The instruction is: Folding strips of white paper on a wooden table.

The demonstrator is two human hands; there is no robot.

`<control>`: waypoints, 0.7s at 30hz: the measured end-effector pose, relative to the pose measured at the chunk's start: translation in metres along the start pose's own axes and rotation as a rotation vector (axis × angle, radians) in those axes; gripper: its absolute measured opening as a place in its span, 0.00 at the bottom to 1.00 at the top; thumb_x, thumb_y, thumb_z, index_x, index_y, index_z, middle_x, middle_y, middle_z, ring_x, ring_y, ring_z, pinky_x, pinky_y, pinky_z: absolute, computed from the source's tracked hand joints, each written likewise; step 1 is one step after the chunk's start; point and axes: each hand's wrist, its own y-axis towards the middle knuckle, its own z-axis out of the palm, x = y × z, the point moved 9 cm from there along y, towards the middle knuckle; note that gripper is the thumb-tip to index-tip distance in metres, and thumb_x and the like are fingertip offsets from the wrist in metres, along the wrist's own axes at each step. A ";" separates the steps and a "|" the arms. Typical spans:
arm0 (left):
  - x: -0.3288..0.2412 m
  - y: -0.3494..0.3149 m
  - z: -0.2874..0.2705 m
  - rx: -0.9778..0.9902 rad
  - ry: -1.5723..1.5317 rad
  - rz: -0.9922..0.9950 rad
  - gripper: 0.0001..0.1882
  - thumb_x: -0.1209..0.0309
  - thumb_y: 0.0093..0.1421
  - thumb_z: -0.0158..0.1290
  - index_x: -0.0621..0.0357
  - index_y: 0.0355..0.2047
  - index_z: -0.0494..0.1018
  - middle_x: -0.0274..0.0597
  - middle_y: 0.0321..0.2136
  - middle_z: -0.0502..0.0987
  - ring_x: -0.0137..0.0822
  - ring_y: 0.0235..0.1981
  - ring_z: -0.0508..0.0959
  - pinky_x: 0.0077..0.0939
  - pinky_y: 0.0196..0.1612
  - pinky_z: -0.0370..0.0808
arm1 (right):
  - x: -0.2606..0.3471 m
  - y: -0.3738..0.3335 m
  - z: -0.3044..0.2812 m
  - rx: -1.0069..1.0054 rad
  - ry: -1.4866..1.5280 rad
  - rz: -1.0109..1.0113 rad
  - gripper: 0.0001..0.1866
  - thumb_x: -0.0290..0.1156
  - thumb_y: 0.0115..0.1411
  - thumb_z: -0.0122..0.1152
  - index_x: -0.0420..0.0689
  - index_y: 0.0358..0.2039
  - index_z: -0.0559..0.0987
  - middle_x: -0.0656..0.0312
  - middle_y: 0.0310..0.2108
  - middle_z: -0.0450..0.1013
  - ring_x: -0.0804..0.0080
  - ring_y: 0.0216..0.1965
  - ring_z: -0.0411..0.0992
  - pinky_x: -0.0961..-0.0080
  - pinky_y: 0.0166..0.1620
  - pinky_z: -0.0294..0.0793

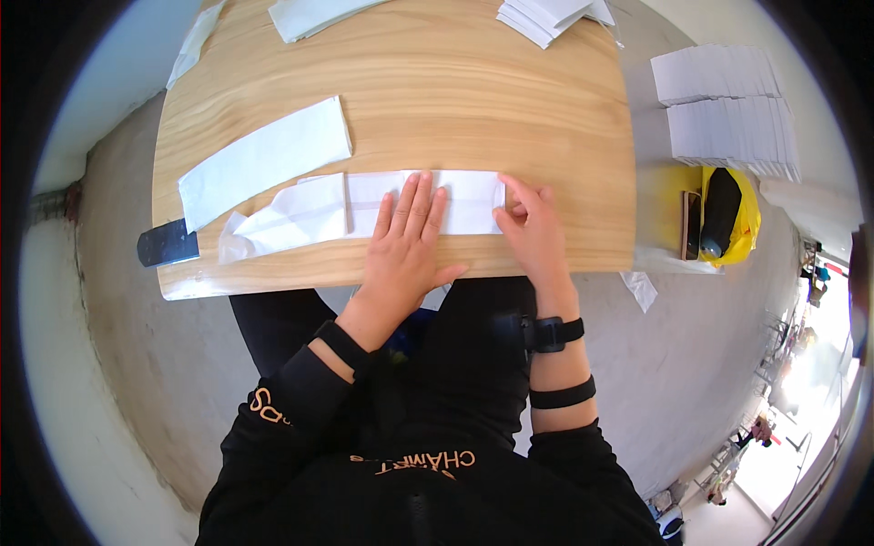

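A long, flat white paper sleeve (469,202) lies along the near side of the wooden table (437,100). My left hand (407,238) rests palm down across its middle, fingers stretched out and thumb apart. At the sleeve's right end, my right hand (531,223) has its thumb and curled fingers closed on the short edge. Thin, crumpled translucent white wrapping (291,218) covers the sleeve's left part and trails toward the table's near left. Just beyond it lies another flat white piece (264,159), set at a slant.
White paper stacks lie at the far edge, one left of centre (319,14) and one to the right (542,20). A dark flat object (168,244) juts over the left edge. Right of the table are tall white stacks (728,109) and a yellow bag (748,218) with a black bottle (721,211).
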 end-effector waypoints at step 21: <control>0.171 -0.119 -0.137 -0.544 -0.024 -0.606 0.25 0.68 0.54 0.62 0.64 0.49 0.67 0.51 0.45 0.69 0.47 0.49 0.68 0.37 0.54 0.66 | 0.091 -0.006 0.039 0.119 -0.041 -0.214 0.19 0.23 0.50 0.65 0.47 0.44 0.76 0.58 0.39 0.68 0.60 0.38 0.71 0.68 0.41 0.72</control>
